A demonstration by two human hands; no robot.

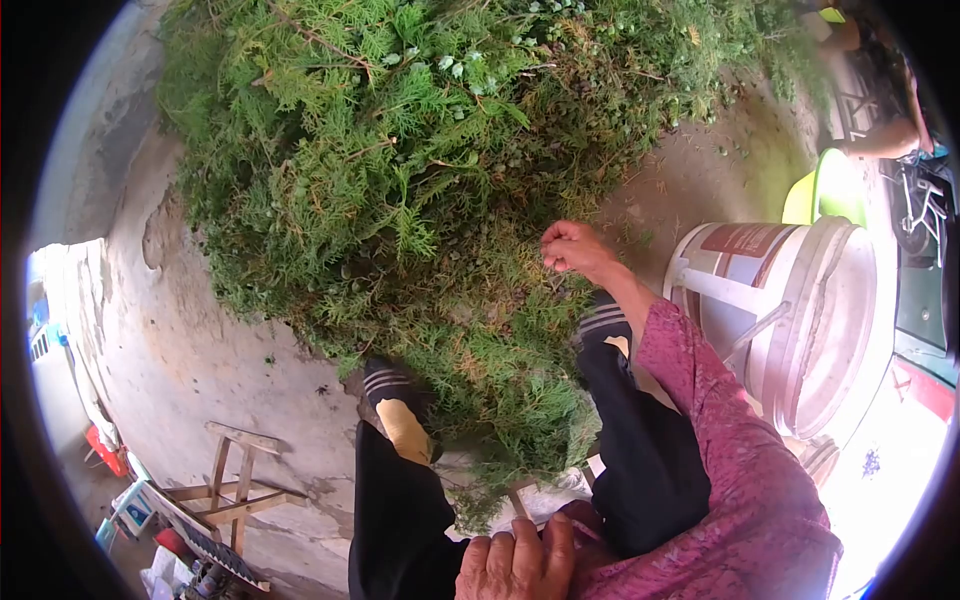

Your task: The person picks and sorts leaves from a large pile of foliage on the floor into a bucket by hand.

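Observation:
A large heap of green conifer branches [400, 190] with scale-like leaves and small pale cones spreads in front of me. My right hand [578, 250] hovers at the heap's near right edge, its fingers curled together. Whatever they may hold is too small to make out. Low in the view, my left hand [515, 560] is closed close to my body, its fingers bent side by side; its palm is hidden. Between my legs, ahead of the left hand, lie loose green sprigs [510, 400].
To my right stands a white plastic bucket [730, 270] with a yellow-green container [828, 190] behind it. A wooden stool [240, 480] is at the lower left. Another person's arm [885, 138] shows at the upper right, near a bicycle [912, 205].

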